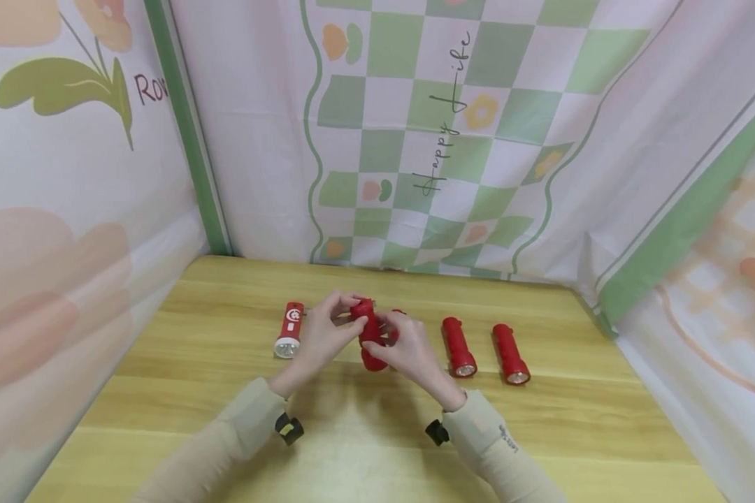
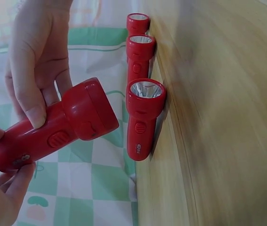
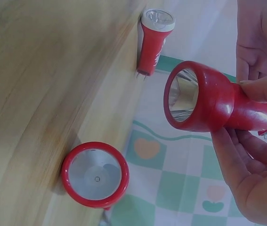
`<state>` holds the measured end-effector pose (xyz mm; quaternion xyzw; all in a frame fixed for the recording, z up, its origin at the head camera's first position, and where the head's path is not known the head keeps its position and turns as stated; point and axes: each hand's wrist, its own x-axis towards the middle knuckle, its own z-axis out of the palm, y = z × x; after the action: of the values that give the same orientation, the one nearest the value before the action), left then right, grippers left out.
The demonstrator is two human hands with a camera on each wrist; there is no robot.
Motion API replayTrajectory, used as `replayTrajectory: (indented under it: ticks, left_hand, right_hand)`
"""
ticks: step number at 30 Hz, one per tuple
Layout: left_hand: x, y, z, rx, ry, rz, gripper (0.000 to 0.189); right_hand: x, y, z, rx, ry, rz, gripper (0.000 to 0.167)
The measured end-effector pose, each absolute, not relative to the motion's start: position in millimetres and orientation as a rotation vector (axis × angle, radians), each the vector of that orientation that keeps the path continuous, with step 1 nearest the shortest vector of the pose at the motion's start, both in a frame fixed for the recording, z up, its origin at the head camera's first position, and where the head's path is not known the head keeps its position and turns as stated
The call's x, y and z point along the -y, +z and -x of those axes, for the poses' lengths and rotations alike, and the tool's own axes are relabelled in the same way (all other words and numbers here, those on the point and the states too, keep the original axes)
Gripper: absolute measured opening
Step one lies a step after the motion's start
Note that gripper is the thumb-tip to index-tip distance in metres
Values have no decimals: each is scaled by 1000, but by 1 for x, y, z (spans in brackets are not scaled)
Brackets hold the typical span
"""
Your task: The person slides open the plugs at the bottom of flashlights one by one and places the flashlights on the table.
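Observation:
Both hands hold one red flashlight (image 1: 369,323) above the table, its lens end tilted down toward the person. My left hand (image 1: 323,332) pinches the tail end. My right hand (image 1: 409,347) grips the body with thumb and fingers, just behind the wide head. A reflective lens and small metal prongs at the tail of this flashlight (image 3: 213,101) show in the right wrist view. An oval switch appears on its side in the left wrist view. Behind the right hand lies another red flashlight (image 1: 395,314), mostly hidden in the head view.
Two red flashlights (image 1: 458,347) (image 1: 511,354) lie to the right on the wooden table (image 1: 365,447). A red flashlight with a white head (image 1: 291,328) lies left of the hands. Patterned curtains (image 1: 390,150) rise behind and at both sides.

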<state>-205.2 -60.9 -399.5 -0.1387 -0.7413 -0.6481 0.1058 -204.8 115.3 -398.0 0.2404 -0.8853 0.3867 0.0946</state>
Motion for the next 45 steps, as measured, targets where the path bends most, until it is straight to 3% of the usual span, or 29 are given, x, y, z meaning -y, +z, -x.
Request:
replayTrajectory:
  ticks: [45]
  left_hand:
    - [64,-400,207,2166,-1895,410,23]
  right_hand:
    - [-112,-398,205,2626,1212,-738,42]
